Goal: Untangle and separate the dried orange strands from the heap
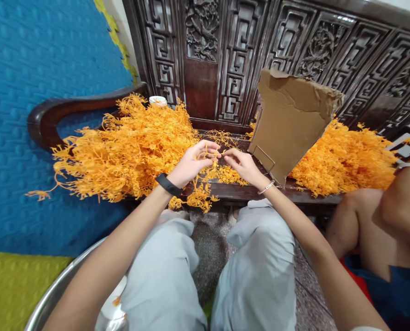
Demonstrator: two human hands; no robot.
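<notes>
My left hand [197,161], with a black band at the wrist, is closed around a thin orange plastic sprig whose branching ends hang below the fingers. Close by on its right, my right hand [241,165] pinches with thumb and forefinger at the tip of an orange strand. Both hands are above the dark wooden bench. A large heap of orange plastic sprigs [132,151] lies left of my left hand. Between and behind the hands, small loose orange pieces [230,174] are scattered on the bench.
A brown cardboard sheet [291,119] leans upright, a thin wire frame [264,158] at its foot. Beyond it lies another orange heap [349,156], near a seated person's knee [349,216]. A carved wooden backrest [201,87] stands behind. A metal basin [58,285] is at lower left.
</notes>
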